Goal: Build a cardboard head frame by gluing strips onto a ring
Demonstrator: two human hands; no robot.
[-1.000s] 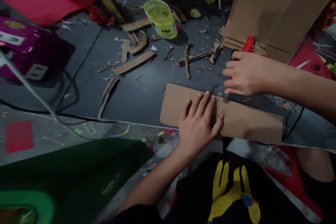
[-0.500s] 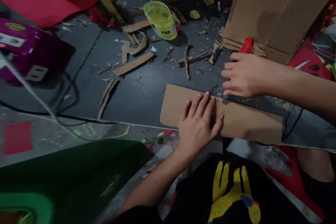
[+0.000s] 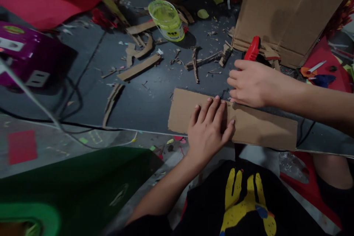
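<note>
Left hand (image 3: 208,129) flat, fingers slightly spread, on the tan rectangular cardboard strip (image 3: 257,125) along the dark grey desk (image 3: 143,99)'s near edge; right hand (image 3: 250,83) curled round a red-handled tool (image 3: 252,48) at the strip's far edge. Judged step: cutting; calls for steady left pressure.

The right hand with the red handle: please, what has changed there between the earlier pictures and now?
The right hand has moved slightly left and nearer the cardboard strip, and the red handle in its grip moved along. Nothing was visibly taken or let go. The left hand still lies on the strip, which stayed in place.
</note>
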